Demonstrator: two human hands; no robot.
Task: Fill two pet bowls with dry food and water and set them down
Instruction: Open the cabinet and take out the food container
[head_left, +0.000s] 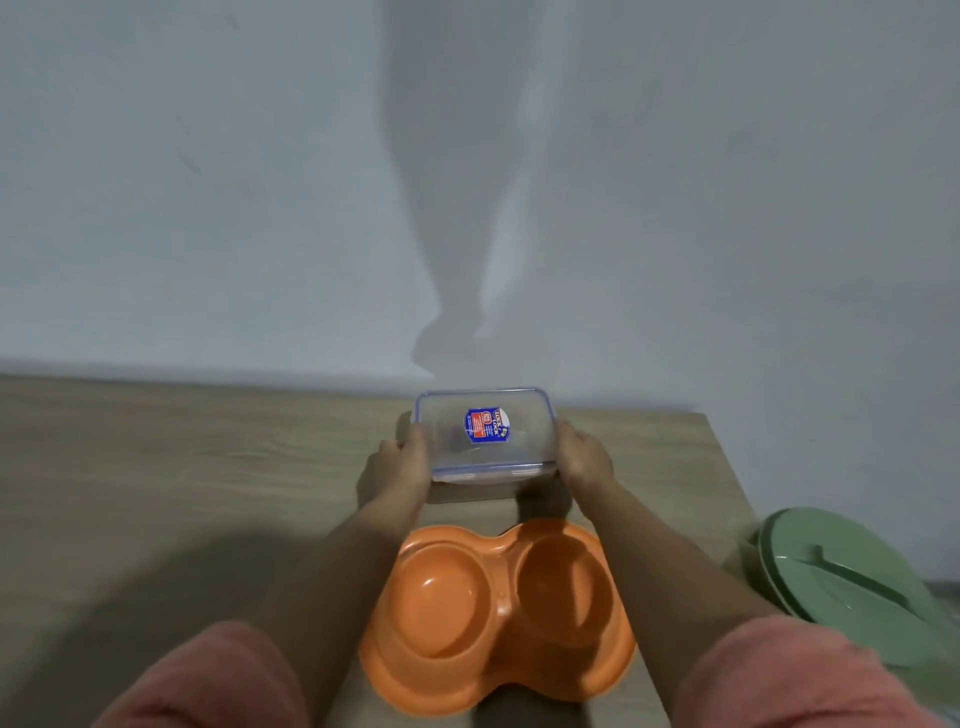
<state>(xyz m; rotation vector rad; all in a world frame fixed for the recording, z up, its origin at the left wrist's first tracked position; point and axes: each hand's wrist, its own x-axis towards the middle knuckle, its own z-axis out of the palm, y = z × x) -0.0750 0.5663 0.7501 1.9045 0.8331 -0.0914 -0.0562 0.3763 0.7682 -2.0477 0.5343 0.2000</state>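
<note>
Clear plastic container (485, 434), one, lid on, blue-and-red label on top; I cannot make out its contents. My left hand (401, 460) and right hand (582, 457) clamp its two sides over the wooden table (182, 467). Nearer me than the grip: one orange double pet bowl (498, 618), both wells empty. Right of the grip: one green lidded bin (852, 577).

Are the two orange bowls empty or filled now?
Empty: both hollows of the orange double bowl show only bare plastic, no food or water.

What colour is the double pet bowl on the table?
Orange; the double pet bowl shows clearly in the head view.
</note>
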